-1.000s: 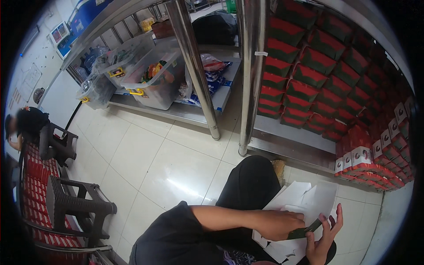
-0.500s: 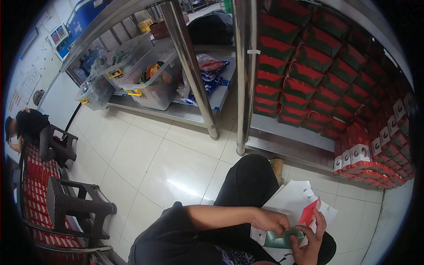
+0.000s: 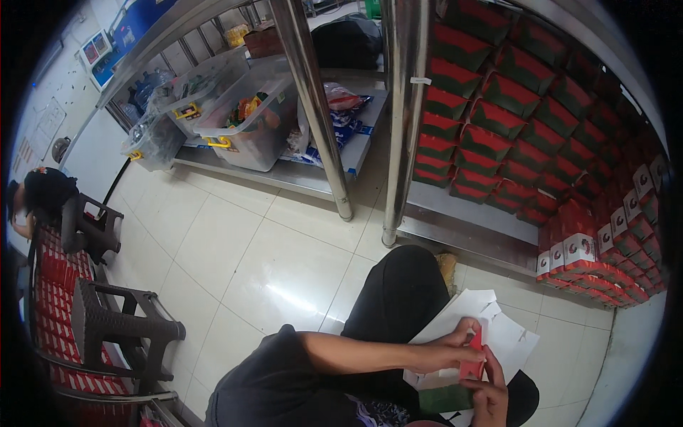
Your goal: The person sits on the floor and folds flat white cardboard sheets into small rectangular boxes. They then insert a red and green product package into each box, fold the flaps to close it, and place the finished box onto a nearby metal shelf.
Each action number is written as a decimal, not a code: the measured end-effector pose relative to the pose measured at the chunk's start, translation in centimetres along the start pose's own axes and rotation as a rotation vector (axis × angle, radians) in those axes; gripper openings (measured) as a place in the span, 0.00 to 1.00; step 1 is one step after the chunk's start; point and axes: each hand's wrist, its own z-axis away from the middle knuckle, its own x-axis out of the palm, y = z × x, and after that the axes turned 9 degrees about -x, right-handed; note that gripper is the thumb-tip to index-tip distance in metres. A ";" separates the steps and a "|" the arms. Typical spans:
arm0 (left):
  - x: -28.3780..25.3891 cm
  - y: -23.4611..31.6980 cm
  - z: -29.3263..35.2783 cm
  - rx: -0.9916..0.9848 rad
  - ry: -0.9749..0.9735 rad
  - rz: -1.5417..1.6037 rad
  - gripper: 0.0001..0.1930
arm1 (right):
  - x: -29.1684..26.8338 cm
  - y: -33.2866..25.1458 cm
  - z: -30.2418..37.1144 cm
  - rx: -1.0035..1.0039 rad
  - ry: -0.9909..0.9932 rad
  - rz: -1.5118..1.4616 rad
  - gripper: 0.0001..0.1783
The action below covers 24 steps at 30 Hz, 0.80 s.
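Note:
I sit with a stack of white flat card sheets (image 3: 509, 334) on my lap, over my black trousers (image 3: 398, 292). My left hand (image 3: 455, 340) reaches across from the left and pinches the top of a small red folded card piece (image 3: 472, 360). My right hand (image 3: 492, 393) comes up from below and grips the lower end of the same red piece. A dark green flat piece (image 3: 442, 398) lies under the hands on the sheets.
Two steel shelf posts (image 3: 398, 121) stand ahead. Red and green boxes (image 3: 512, 107) fill the shelf at right, and red-white boxes (image 3: 590, 256) stand on the floor. Clear plastic bins (image 3: 242, 121) sit at back left. Dark stools (image 3: 114, 327) and another person (image 3: 39, 199) are at left.
A second ago my hands held the dark green piece over the sheets. A red piece then came up, and both hands now hold it upright between them.

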 end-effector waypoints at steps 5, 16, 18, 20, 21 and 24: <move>1.4 0.3 0.7 0.372 -0.192 -0.610 0.23 | 0.5 -1.7 -0.2 0.061 0.243 -0.048 0.37; 2.9 3.6 0.2 1.023 0.522 -1.548 0.29 | 1.4 5.8 2.5 0.243 0.673 0.078 0.30; 1.6 6.8 1.6 0.995 0.657 -1.388 0.27 | 0.3 6.7 2.5 0.276 0.805 -0.126 0.32; -0.9 8.9 1.2 0.801 0.535 -1.037 0.24 | 0.4 6.6 2.4 0.261 0.961 -0.477 0.32; -2.7 8.4 0.3 0.578 0.267 -0.821 0.25 | 0.5 6.8 2.3 0.251 1.031 -0.654 0.32; -4.0 7.0 -0.6 0.066 -0.253 -0.514 0.26 | 0.6 10.6 3.6 0.376 0.995 -0.422 0.32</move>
